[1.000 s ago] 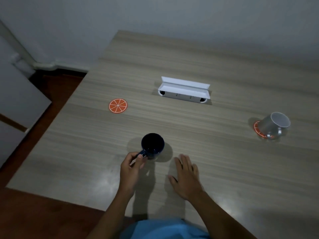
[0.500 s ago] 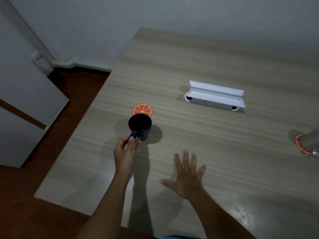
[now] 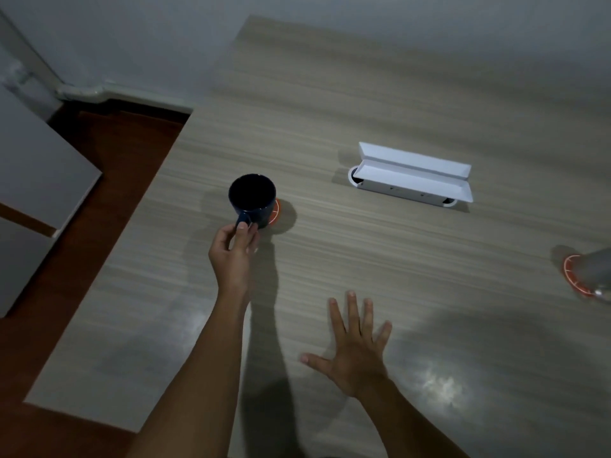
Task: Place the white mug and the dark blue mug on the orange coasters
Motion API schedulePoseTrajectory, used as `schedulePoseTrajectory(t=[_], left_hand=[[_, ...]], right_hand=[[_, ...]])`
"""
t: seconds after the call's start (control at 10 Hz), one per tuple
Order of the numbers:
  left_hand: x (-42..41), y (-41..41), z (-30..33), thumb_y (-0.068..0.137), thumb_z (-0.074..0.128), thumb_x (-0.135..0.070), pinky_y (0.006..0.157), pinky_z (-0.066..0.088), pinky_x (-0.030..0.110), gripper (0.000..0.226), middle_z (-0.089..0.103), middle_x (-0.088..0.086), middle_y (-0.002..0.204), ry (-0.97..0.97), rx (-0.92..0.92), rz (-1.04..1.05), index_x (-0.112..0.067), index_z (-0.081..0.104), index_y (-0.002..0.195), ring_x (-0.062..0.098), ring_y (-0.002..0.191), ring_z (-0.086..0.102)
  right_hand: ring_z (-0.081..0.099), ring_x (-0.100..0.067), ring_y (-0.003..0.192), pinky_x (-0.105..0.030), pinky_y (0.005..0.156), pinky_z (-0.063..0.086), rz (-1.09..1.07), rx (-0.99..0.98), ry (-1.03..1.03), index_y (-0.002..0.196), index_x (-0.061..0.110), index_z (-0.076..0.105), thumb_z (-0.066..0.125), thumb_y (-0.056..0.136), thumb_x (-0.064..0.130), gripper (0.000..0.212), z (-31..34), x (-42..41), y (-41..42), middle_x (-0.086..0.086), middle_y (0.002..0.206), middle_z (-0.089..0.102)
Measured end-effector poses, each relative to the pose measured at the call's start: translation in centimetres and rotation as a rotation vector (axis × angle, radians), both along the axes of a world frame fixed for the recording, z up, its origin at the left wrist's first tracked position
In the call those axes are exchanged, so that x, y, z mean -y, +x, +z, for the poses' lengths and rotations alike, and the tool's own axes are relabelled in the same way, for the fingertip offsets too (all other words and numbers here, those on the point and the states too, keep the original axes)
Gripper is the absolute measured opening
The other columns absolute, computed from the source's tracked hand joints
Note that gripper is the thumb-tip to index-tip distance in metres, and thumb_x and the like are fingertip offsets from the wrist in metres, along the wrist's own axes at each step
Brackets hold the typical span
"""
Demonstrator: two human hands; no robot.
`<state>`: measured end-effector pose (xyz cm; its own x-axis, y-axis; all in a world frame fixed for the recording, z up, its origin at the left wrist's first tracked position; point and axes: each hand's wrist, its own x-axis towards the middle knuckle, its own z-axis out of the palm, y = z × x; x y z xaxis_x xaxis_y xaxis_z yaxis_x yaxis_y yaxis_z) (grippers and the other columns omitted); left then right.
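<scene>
The dark blue mug (image 3: 253, 199) is upright over an orange coaster (image 3: 275, 211), of which only a sliver shows at the mug's right side. My left hand (image 3: 235, 252) pinches the mug's handle from the near side. I cannot tell whether the mug rests on the coaster or hovers just above it. At the right edge the white mug (image 3: 596, 271) stands on the second orange coaster (image 3: 571, 272), partly cut off by the frame. My right hand (image 3: 353, 345) lies flat on the table (image 3: 363, 266), fingers spread, holding nothing.
A white open box (image 3: 413, 175) lies on the table behind and to the right of the blue mug. The table's left edge drops to a brown floor (image 3: 109, 153). A grey cabinet (image 3: 29, 180) stands at the left, and a wall runs behind.
My left hand carried the dark blue mug forward and left from the near table to over the orange coaster, now mostly covered. The right hand stayed flat on the table. The view shifted left.
</scene>
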<state>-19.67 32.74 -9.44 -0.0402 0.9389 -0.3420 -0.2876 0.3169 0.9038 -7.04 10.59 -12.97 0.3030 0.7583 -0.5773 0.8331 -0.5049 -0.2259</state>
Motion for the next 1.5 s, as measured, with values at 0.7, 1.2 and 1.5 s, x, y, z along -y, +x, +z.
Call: schedulePoseTrajectory(t=[0.7,1.2,1.5], left_hand=[[-2.7,1.6,-1.3,0.099,0.059,-0.006,0.101,0.054,0.044,0.010,0.061,0.030,0.131,-0.055,0.039,0.002,-0.012,0.063,0.091,0.034,0.118,0.067],[-1.9,0.3,-1.0,0.099,0.060,-0.012,0.106,0.051,0.045,0.011,0.065,0.021,0.130,-0.053,-0.066,-0.080,-0.021,0.065,0.094,0.026,0.119,0.065],[0.4,-1.6,-0.1,0.095,0.066,-0.020,0.095,0.056,0.040,0.042,0.057,0.006,0.139,-0.019,-0.191,-0.207,-0.028,0.052,0.134,0.023,0.120,0.062]], right_hand=[[-0.036,-0.037,0.146,-0.073,0.112,-0.015,0.004,0.065,0.050,0.154,0.039,-0.021,0.026,0.064,0.101,0.119,-1.0,0.0,-0.1,-0.005,0.162,-0.036],[-0.040,-0.036,0.144,-0.073,0.112,-0.017,0.006,0.045,0.030,0.152,0.039,-0.026,0.027,0.065,0.100,0.118,-0.9,0.0,-0.1,-0.004,0.159,-0.042],[-0.045,-0.032,0.141,-0.070,0.112,-0.021,-0.014,-0.047,-0.001,0.150,0.043,-0.028,0.034,0.066,0.096,0.117,0.1,-0.2,0.4,0.002,0.154,-0.048]])
